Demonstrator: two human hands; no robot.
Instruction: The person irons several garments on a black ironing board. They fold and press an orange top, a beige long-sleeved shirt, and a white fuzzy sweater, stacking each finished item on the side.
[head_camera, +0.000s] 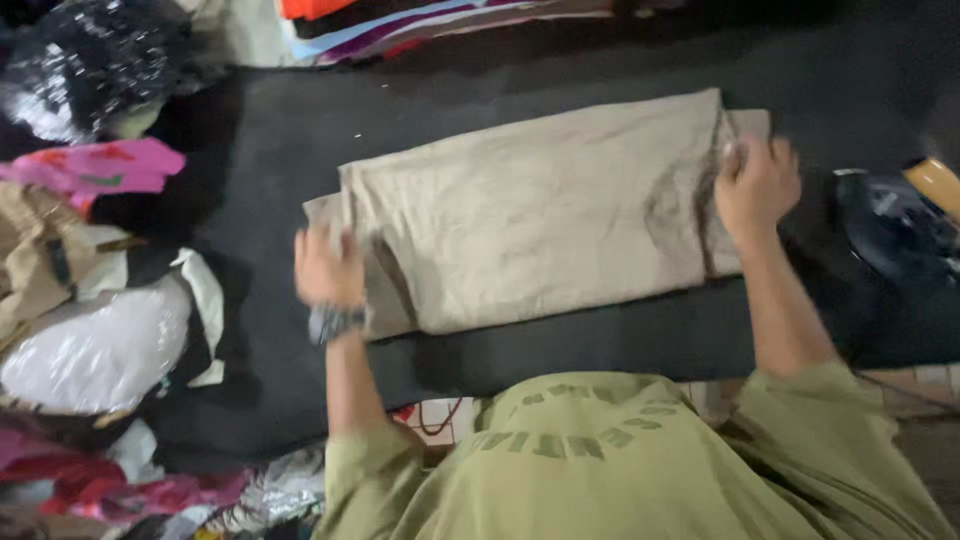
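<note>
Where it lies — cloth (540, 210) between hands (757, 185).

**Folded beige cloth on the dark mat**

A beige cloth (540, 215) lay folded into a long, creased rectangle across the middle of the black mat (270, 140), tilted slightly, its right end nearer the far edge. A lower layer stuck out at both short ends.

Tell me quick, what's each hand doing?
Left hand: blurred, on the folded beige cloth's left end; grip cannot be told.
Right hand: closed, pinching the cloth's right end.
</note>
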